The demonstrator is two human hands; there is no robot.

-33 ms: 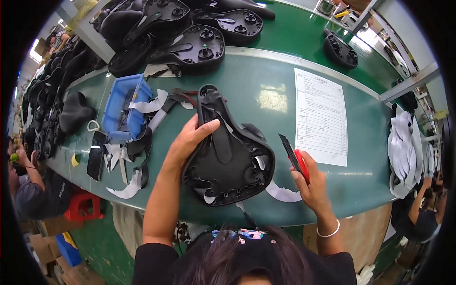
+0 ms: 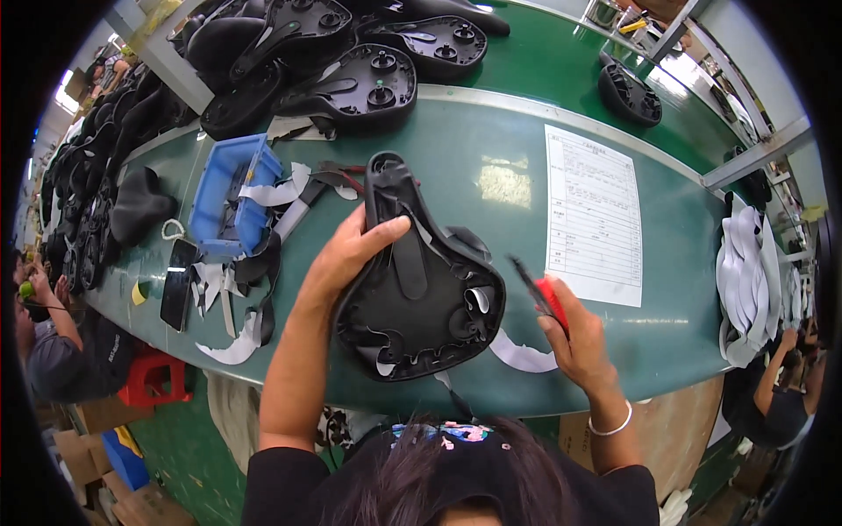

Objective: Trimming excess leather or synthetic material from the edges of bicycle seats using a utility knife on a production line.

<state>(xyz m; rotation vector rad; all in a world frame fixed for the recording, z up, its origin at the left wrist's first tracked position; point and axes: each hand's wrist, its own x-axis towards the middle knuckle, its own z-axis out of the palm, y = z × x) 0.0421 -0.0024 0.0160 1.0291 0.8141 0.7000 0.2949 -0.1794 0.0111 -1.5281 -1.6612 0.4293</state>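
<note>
A black bicycle saddle [image 2: 412,324] is turned underside up over the table, its narrow nose pointing away from me. My left hand [image 2: 355,254] grips it along the left of the nose, thumb across the hollow underside. White-backed cover edges curl up inside the wide end. In my right hand [image 2: 574,333] is a red utility knife [image 2: 553,298], its dark blade out and pointing up and left, apart from the saddle. A curved white offcut [image 2: 524,353] lies between the saddle and that hand. A dark strip dangles below the saddle's near edge.
Left of the saddle are a blue bin [image 2: 230,197] of scraps, more offcuts [image 2: 237,346] and a black phone [image 2: 179,285]. Saddles [image 2: 368,83] pile up at the back. A printed sheet [image 2: 596,219] and white strips [image 2: 745,280] lie to the right. Other people sit nearby.
The knife blade has tipped slightly left and looks blurred; my right hand has shifted a little. The saddle has moved very slightly, still in my left hand.
</note>
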